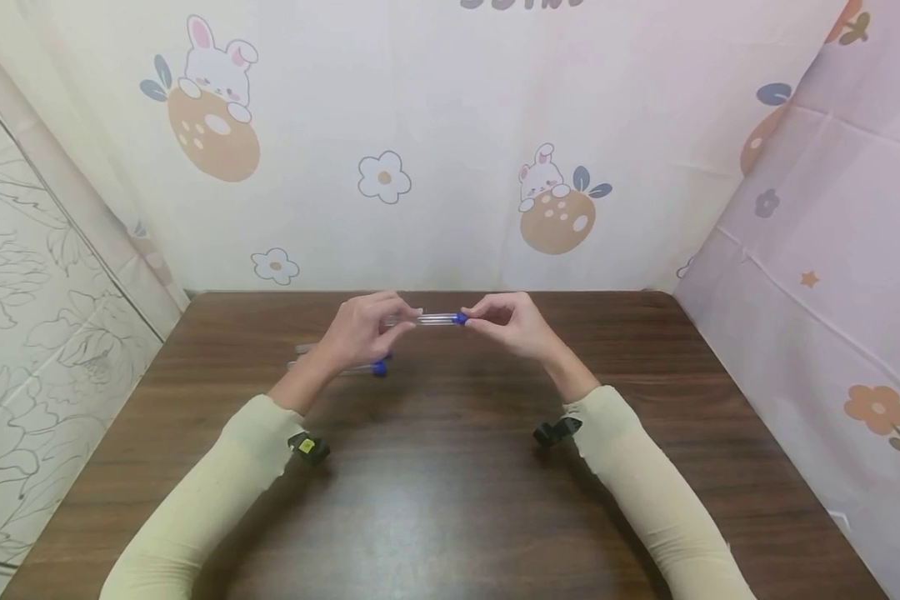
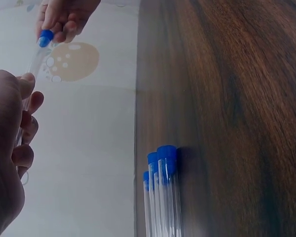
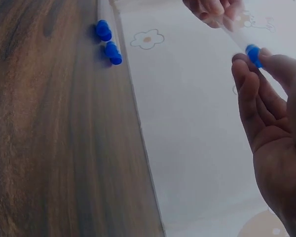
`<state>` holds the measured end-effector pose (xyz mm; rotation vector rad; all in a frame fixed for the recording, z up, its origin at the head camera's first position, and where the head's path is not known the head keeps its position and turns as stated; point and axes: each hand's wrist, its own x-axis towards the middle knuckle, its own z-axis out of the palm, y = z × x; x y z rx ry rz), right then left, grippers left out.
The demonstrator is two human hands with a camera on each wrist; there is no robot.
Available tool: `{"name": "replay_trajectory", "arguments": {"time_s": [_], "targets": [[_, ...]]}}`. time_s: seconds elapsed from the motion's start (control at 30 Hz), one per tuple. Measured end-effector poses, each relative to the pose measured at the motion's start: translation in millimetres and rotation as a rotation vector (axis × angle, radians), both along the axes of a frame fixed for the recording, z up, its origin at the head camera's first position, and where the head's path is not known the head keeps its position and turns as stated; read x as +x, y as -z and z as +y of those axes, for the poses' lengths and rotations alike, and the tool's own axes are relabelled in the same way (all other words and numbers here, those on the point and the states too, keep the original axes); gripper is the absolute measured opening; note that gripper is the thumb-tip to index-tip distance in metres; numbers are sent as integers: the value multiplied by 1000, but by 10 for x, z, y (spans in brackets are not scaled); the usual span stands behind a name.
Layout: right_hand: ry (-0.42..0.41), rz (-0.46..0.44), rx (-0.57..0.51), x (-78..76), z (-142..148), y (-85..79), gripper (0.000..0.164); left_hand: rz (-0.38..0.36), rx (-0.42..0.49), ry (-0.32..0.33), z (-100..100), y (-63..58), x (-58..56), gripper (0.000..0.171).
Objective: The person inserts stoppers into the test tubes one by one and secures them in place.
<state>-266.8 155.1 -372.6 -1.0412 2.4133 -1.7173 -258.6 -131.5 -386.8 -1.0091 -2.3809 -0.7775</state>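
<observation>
A clear test tube [image 1: 437,319] with a blue cap [image 1: 460,318] is held level above the back of the table. My left hand [image 1: 363,327] grips the tube's body, fingers curled round it as the left wrist view shows. At the other end my right hand [image 1: 512,323] pinches the blue cap between thumb and fingertips. The cap sits on the tube's mouth. Below the left hand, several more capped test tubes [image 2: 166,197] lie side by side on the table; in the head view the left hand and wrist partly cover them.
The brown wooden table [image 1: 435,467] ends at a patterned curtain [image 1: 450,225] just behind the hands. Another curtain [image 1: 817,333] runs along the right side, and a flower-patterned panel [image 1: 37,317] stands on the left. Each sleeve cuff carries a small black wrist camera [image 1: 557,432].
</observation>
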Motion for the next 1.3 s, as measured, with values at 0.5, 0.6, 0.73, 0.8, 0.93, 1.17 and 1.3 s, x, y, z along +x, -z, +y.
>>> {"name": "replay_trajectory", "arguments": {"time_s": [0.5, 0.6, 0.73, 0.8, 0.93, 1.17, 1.3], "targets": [[-41, -32, 3, -165, 61, 158, 13, 4, 20, 33, -20, 9, 1, 13], [-33, -25, -12, -168, 53, 162, 14, 17, 23, 25, -9, 21, -7, 13], [-30, -37, -27, -170, 40, 170, 15, 37, 27, 16, 2, 30, -7, 12], [-36, -46, -36, -167, 30, 171, 16, 47, 28, 10, 5, 30, -1, 11], [-37, -40, -41, -164, 15, 173, 16, 54, 27, 9, 12, 22, 10, 11], [-34, -3, -36, -180, 11, 185, 13, 60, 27, 1, 20, 25, 6, 10], [-30, 17, -42, -175, 5, 182, 13, 73, 30, 0, 34, 25, 3, 10]]}}
